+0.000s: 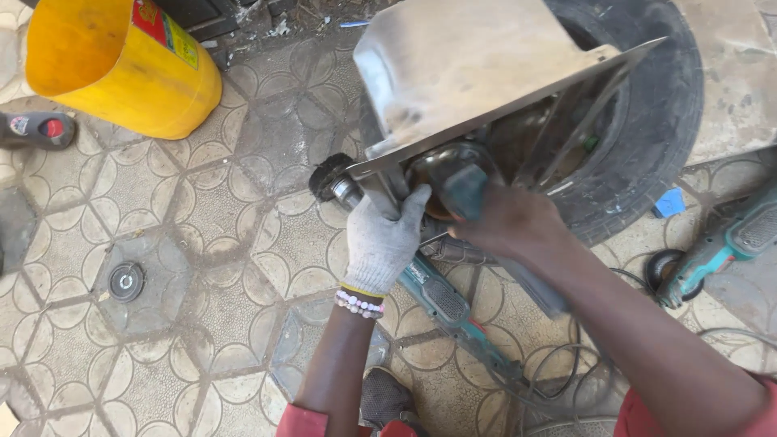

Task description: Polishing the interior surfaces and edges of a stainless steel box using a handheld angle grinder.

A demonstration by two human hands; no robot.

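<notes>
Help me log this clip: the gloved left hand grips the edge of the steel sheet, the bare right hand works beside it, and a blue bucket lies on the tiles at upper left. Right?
Not quite: the bucket is yellow, not blue, as the head view shows. The rest stands: the gloved left hand grips the steel sheet edge, the bare right hand beside it.

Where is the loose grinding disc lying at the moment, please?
In the head view, the loose disc lies flat on the patterned tiles at lower left, left of the gloved left hand, below the yellow container.

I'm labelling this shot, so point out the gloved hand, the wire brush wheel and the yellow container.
left hand (382,241), head view, glove's back.
wire brush wheel (326,176), head view, bristles.
yellow container (121,69), head view, side wall.
</notes>
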